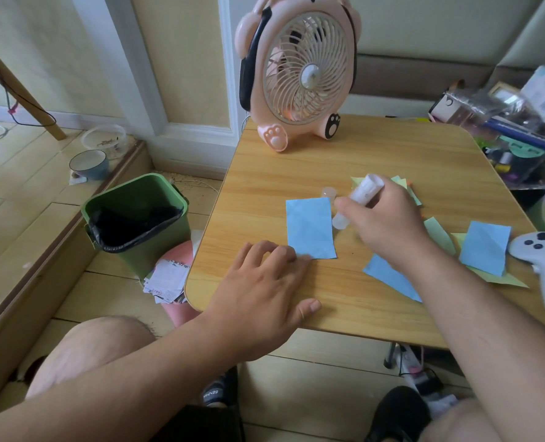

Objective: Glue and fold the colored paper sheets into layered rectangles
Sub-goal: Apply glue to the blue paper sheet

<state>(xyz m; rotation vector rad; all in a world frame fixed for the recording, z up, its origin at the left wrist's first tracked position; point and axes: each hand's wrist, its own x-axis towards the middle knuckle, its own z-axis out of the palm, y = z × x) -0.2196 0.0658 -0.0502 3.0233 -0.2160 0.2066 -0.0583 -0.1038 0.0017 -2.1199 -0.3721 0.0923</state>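
Folded blue paper (311, 228) lay flat on the desk (392, 154), its near-left corner under the spread, straight fingers (276, 252) of the left hand (264, 291), while the right hand (389, 218) gripped a glue stick (358, 199) just beside its right edge.

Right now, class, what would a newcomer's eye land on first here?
Probably the pink paw-footed fan at the table's far edge. Then the right hand gripping a glue stick beside a blue paper rectangle, whose near corner the left hand touches.
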